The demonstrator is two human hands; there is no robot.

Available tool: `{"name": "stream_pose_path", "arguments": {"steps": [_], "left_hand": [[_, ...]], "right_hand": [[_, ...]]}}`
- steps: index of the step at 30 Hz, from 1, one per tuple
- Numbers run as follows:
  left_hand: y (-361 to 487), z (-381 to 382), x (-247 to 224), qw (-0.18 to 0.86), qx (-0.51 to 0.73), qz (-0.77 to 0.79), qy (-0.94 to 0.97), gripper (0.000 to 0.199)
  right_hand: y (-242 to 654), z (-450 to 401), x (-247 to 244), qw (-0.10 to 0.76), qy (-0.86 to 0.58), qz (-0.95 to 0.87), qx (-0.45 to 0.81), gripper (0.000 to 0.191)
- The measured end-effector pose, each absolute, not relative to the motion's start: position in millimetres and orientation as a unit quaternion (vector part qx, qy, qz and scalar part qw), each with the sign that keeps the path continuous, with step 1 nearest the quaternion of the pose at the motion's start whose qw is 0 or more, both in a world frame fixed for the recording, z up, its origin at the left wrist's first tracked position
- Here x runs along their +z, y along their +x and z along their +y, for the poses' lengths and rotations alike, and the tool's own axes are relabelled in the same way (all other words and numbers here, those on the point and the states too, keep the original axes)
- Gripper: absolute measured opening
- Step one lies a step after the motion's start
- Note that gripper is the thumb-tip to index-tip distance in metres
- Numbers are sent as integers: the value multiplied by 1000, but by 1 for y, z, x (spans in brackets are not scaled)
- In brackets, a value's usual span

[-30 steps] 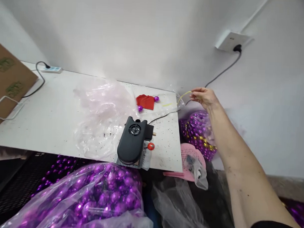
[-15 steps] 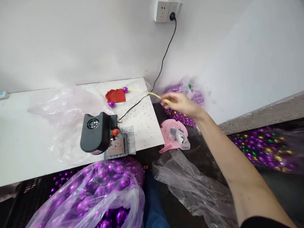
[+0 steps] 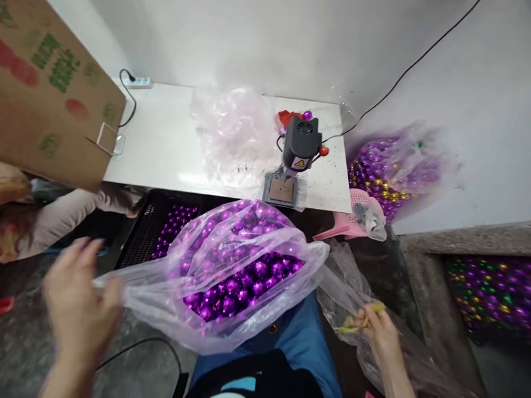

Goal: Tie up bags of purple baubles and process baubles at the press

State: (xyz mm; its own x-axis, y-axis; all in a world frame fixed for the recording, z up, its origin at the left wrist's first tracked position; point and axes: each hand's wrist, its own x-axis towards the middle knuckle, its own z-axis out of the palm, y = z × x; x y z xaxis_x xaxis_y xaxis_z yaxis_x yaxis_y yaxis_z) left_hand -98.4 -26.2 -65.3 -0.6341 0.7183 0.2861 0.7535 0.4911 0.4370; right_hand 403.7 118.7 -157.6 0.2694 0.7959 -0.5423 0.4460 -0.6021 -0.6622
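A clear plastic bag [image 3: 153, 285] full of shiny purple beads [image 3: 245, 288] rests at my lap, its mouth gaping. My left hand [image 3: 81, 300], smeared by motion, is open with fingers apart beside the bag's stretched left corner; whether it touches the plastic is unclear. Low on the right, my right hand [image 3: 380, 331] is closed on a bunched yellow cord [image 3: 350, 325], over a loose plastic sheet [image 3: 347, 277]. Beyond the bag, a small dark machine [image 3: 302, 142] with a red knob stands on the white table [image 3: 163, 143].
A large cardboard box [image 3: 55, 87] stands at the left; another person's leg [image 3: 73, 215] shows below it. A black crate [image 3: 136, 235] holds purple beads. To the right are a pink strainer [image 3: 347, 222], another bead bag [image 3: 380, 162] and a power cable [image 3: 409, 67].
My right hand has come back from the table's far right corner, bringing the yellow cord off the table. My left hand has entered view. The camera has turned left and down.
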Motion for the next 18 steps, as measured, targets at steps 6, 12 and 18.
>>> {"name": "stream_pose_path", "arguments": {"steps": [6,12,18], "left_hand": [[94,-19,-163,-261,-183,-690,-650,117],[135,-18,-262,-131,-113,-774,-609,95],[83,31,-254,7,-227,-766,-601,84]], "right_hand": [[302,170,-200,148,-693,-441,550,58],[282,181,-194,109,-625,-497,592,60],[296,166,-133,73,-467,-616,630,47]]}}
